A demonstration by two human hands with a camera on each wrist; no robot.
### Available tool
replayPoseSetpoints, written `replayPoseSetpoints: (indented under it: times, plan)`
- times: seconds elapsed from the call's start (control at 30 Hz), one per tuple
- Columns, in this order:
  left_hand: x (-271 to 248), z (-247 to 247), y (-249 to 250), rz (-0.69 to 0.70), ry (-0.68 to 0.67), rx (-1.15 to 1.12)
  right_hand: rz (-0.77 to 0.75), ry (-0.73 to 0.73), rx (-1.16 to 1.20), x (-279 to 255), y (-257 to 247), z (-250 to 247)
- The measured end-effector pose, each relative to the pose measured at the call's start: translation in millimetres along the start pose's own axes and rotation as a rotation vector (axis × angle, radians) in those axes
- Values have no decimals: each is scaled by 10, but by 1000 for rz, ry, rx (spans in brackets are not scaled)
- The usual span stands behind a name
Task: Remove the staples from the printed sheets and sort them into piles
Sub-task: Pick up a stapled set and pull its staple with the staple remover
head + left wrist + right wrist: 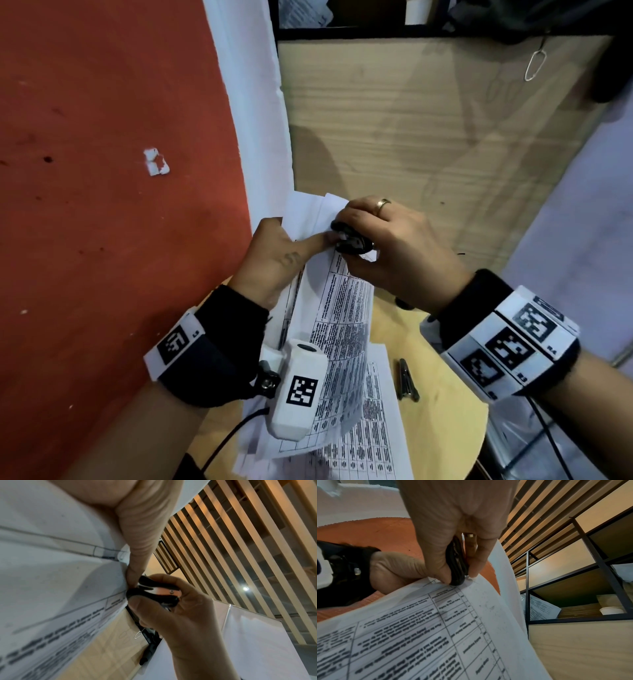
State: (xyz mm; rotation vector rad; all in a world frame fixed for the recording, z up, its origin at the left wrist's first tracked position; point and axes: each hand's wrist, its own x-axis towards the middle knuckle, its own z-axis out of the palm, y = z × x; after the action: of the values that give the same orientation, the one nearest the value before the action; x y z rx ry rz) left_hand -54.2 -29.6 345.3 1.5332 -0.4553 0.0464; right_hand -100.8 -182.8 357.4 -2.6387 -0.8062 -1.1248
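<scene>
Here, one staple remover [351, 240], two hands, one stapled sheaf [337, 308]

Red wall [113, 171] close left; cabinet panel [428, 137] ahead.

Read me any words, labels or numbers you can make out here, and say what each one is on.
Held printed sheets: a table of text, too blurred to read.
Sheets on the table: printed rows, too blurred to read.
Right wrist band: square code markers with tiny labels beside them, too small to read.
Left wrist band: a code marker and a small label, unreadable.
Staple remover: no legible brand.
</scene>
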Motion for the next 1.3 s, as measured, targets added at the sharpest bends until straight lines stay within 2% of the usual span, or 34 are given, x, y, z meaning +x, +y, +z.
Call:
replayPoseSetpoints:
  times: [0.13, 0.23, 0.43, 0.57, 0.73, 0.9, 1.03, 1.17, 1.23, 1.3]
  plan:
    - [-16, -6, -23, 30, -88, -43, -8, 10, 24, -27, 35, -15]
    - [-1, 10, -70, 32, -106, -82, -30, 13, 16, -51, 60, -27]
    - [18, 61, -107, -65, -149, -134, -32, 35, 38, -89, 128, -14]
    - [35, 76, -112, -99, -197, -233, 22, 82, 158, -141, 186, 1]
    - [76, 94, -184, -96, -248, -251, 76, 124, 334, -188, 239, -6]
    - [94, 215, -247, -31, -106, -133, 139, 143, 413, -224, 275, 54]
    - [107, 320, -287, 36, 9, 19, 155, 187, 369, -220, 273, 121]
    - [162, 277, -448, 68, 145, 59, 195, 271, 271, -237, 293, 190]
    - [180, 235, -494, 44, 155, 62, 245, 225, 220, -284, 353, 261]
    - [193, 207, -510, 25, 183, 63, 308, 117, 188, -361, 410, 369]
